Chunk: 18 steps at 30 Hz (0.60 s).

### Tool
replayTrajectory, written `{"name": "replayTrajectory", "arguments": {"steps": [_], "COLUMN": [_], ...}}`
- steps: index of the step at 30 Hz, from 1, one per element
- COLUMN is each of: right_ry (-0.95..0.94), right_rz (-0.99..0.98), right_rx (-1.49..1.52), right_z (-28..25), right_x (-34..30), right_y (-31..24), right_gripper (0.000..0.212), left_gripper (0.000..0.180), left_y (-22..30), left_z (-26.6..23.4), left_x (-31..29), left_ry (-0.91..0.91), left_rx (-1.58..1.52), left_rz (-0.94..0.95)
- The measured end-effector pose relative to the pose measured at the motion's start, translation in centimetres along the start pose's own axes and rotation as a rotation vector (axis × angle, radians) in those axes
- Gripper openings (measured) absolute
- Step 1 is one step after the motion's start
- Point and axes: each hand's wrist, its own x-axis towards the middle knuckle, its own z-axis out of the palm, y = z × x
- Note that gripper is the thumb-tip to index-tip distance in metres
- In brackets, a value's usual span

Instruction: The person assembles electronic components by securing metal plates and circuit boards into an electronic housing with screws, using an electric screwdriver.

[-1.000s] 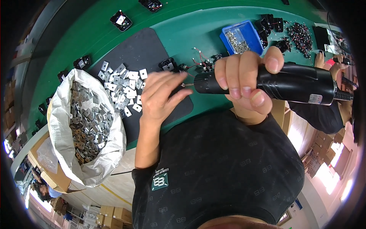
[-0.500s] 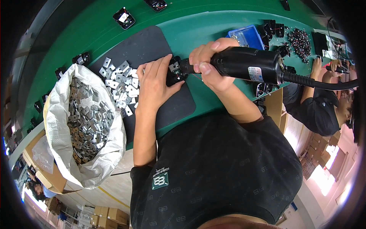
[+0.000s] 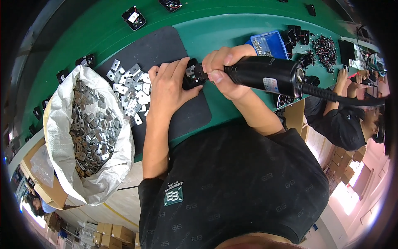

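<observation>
My right hand [image 3: 227,71] wraps round the front of a black corded electric screwdriver [image 3: 265,74], which lies nearly level with its tip pointing left. That tip meets a small black plastic housing [image 3: 192,79] on the dark grey mat [image 3: 166,43]. My left hand [image 3: 166,89] grips the housing from the left, thumb on the near side and fingers on the far side. Inside the housing a bit of metal shows; the exact contact point is hidden. Left of my left hand lies a loose pile of small metal plates with holes [image 3: 133,89].
A white woven sack [image 3: 56,133] full of similar plates stands at the left. At the far right are a blue tray [image 3: 280,43] of screws, black housings and a heap of small dark parts [image 3: 324,52]. More housings [image 3: 134,18] sit along the back. A co-worker [image 3: 342,120] sits at right.
The screwdriver has shifted slightly left, and its cord end has dropped a little. My left hand still holds the housing in about the same place.
</observation>
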Motion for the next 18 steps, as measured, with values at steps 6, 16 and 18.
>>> {"name": "replayTrajectory", "arguments": {"steps": [6, 16, 18], "right_ry": [-0.006, -0.010, -0.004], "right_rz": [-0.041, -0.060, -0.054], "right_rx": [0.076, 0.028, 0.027], "right_z": [-0.7, -1.0, -1.2], "right_x": [0.1, 0.1, 0.0], "right_y": [0.3, 0.0, 0.0], "right_gripper": [0.039, 0.043, 0.043], "left_gripper": [0.070, 0.070, 0.069], "left_y": [0.3, 0.7, 0.8], "left_z": [-0.1, -0.2, -0.2], "left_x": [0.2, 0.2, 0.3], "left_ry": [0.000, -0.016, -0.031], "left_rx": [-0.002, 0.015, 0.002], "left_rz": [-0.001, 0.005, -0.002]}}
